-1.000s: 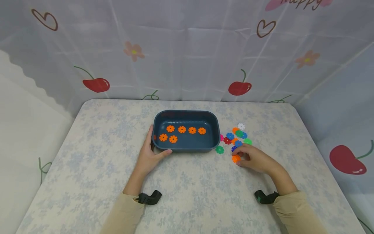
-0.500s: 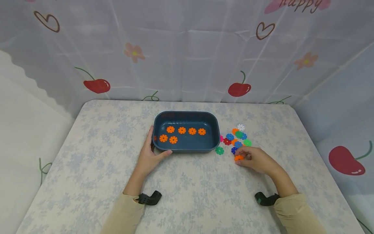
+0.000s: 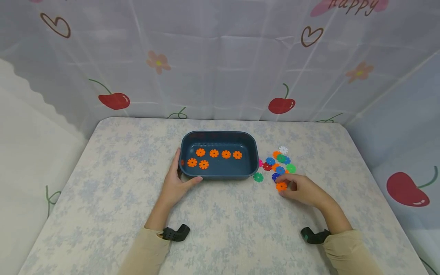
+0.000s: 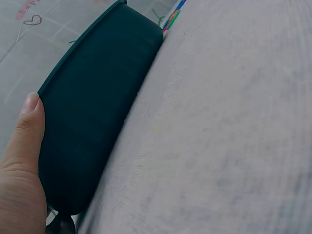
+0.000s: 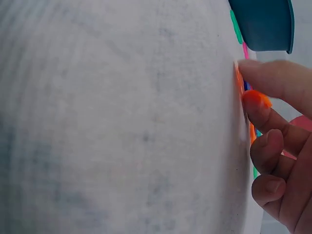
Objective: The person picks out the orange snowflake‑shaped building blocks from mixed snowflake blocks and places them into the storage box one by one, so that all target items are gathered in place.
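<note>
My left hand [image 3: 174, 182] grips the left end of a dark blue rectangular tub [image 3: 223, 177], its thumb along the near side by the rim. In the left wrist view, the thumb lies against the tub's side [image 4: 97, 97]; the other fingers are mostly hidden. Several orange snowflake discs lie inside, one being this disc [image 3: 214, 153]. Right of the tub, my right hand [image 3: 302, 189] has its thumb and curled index finger at an orange snowflake disc [image 3: 281, 186], pinching it close to the table. The right wrist view shows orange [image 5: 265, 100] by the index fingertip.
Loose snowflake discs lie in a cluster right of the tub, among them a white disc [image 3: 283, 150], a dark red disc [image 3: 267, 166] and a green disc [image 3: 258, 177]. A patterned cloth covers the table [image 3: 227, 225]. Printed curtains [image 3: 213, 76] hang behind it.
The orange disc at my right fingers shifts slightly right, tilts, then shows its flat face again. My right hand draws slightly nearer. The left hand and tub stay in place.
</note>
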Demonstrator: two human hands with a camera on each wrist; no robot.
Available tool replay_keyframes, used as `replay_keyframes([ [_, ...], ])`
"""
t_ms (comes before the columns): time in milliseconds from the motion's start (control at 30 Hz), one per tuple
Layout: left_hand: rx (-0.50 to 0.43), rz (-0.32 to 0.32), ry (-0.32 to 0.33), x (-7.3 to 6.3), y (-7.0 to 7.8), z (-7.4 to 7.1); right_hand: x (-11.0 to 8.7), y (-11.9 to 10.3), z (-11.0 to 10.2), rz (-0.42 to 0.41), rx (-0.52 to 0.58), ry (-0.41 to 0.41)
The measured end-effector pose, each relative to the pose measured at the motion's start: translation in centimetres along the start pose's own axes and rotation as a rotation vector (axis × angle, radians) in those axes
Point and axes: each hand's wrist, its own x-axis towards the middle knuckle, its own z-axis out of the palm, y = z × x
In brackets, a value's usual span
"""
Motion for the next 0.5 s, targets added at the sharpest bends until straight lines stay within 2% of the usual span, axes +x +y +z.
replay_keyframes([
  [267,-0.024,-0.015,-0.013,0.1,0.1,-0.1,0.4,-0.2,-0.2,-0.011,0.000,0.062],
  [400,-0.023,-0.039,-0.029,-0.3,1.7,-0.3,0.9,-0.7,-0.7,-0.028,0.039,0.135],
  [500,-0.011,-0.038,-0.028,-0.2,1.6,-0.2,1.3,-1.5,-1.4,-0.061,0.066,0.199],
])
